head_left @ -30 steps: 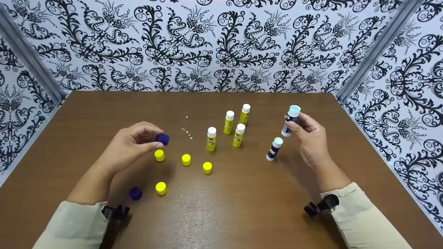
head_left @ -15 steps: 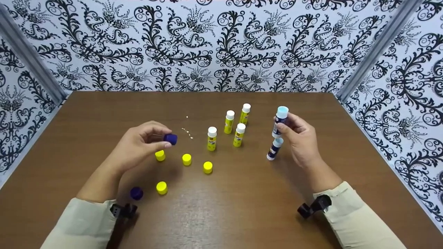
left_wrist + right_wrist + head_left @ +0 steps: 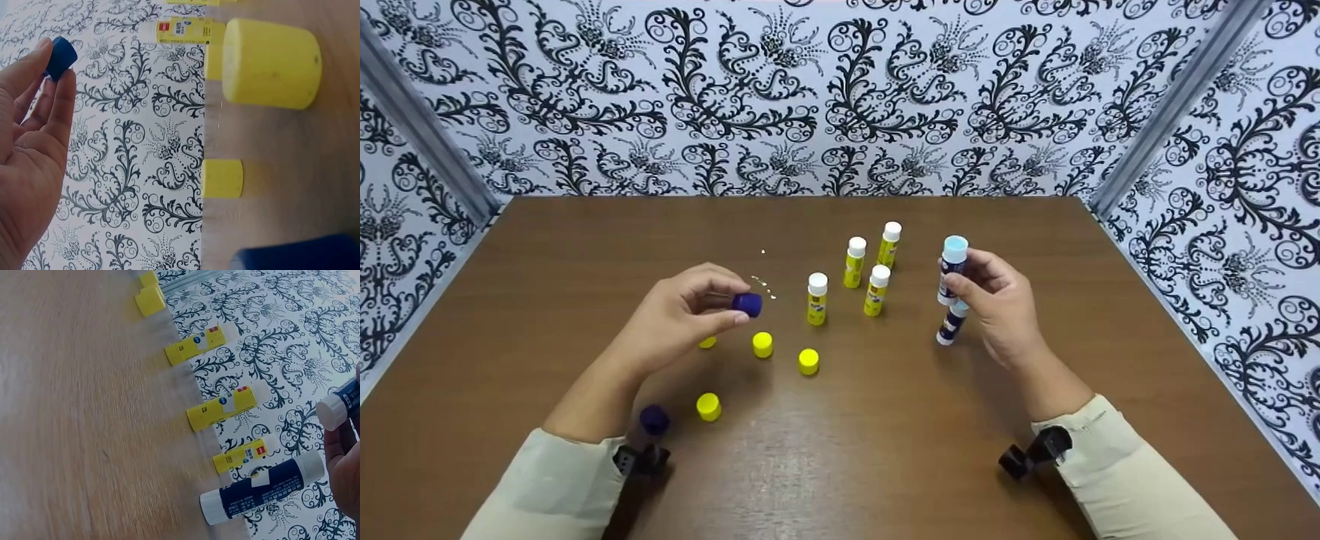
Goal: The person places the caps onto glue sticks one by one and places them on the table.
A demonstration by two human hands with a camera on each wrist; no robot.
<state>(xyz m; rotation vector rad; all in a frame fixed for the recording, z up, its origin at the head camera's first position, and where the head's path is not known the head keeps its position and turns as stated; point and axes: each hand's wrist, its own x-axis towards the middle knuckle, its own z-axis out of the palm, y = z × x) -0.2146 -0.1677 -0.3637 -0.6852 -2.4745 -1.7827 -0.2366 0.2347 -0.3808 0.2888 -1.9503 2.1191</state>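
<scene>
My left hand (image 3: 682, 315) pinches a dark blue cap (image 3: 747, 304) between thumb and fingers, above the table; the left wrist view shows the same blue cap (image 3: 61, 58) at the fingertips. On the other side, my right hand (image 3: 997, 304) holds an uncapped dark blue glue stick (image 3: 953, 262) upright in the air, its pale blue top showing. Just below it a second uncapped blue glue stick (image 3: 950, 326) stands on the table, its top partly hidden; the right wrist view shows this standing glue stick (image 3: 261, 488) whole.
Several uncapped yellow glue sticks (image 3: 817, 300) stand mid-table. Yellow caps (image 3: 763, 345) lie nearer the left hand, one partly behind it. A second blue cap (image 3: 654, 420) sits by the left wrist. White crumbs (image 3: 763, 284) dot the table (image 3: 840, 465); patterned walls (image 3: 780, 97) enclose it.
My left hand has moved right with the blue cap. My right hand has moved left and slightly down with its glue stick, which now overlaps the top of the standing one.
</scene>
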